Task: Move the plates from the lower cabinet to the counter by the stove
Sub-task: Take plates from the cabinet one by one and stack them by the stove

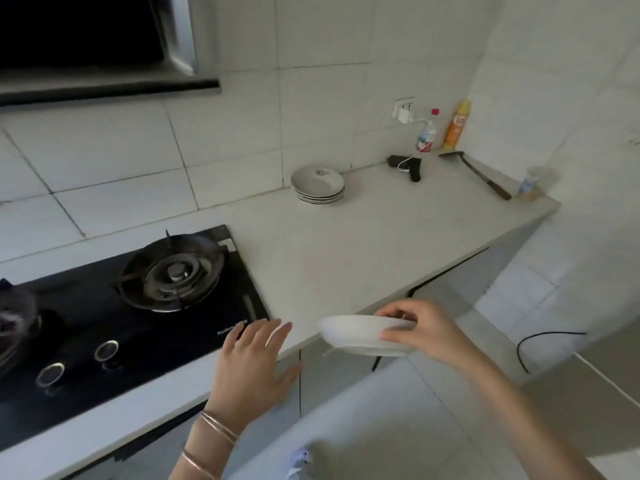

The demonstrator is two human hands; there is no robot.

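Observation:
My right hand grips a white plate by its right rim, holding it level at the front edge of the pale counter, above the lower cabinet doors. My left hand rests flat with straight fingers on the counter's front edge, just right of the black gas stove. A stack of several white plates stands at the back of the counter against the tiled wall.
A black tool with a white charging cable lies at the back right, near two bottles and a long dark utensil. A cup stands at the counter's right end. A range hood hangs above the stove.

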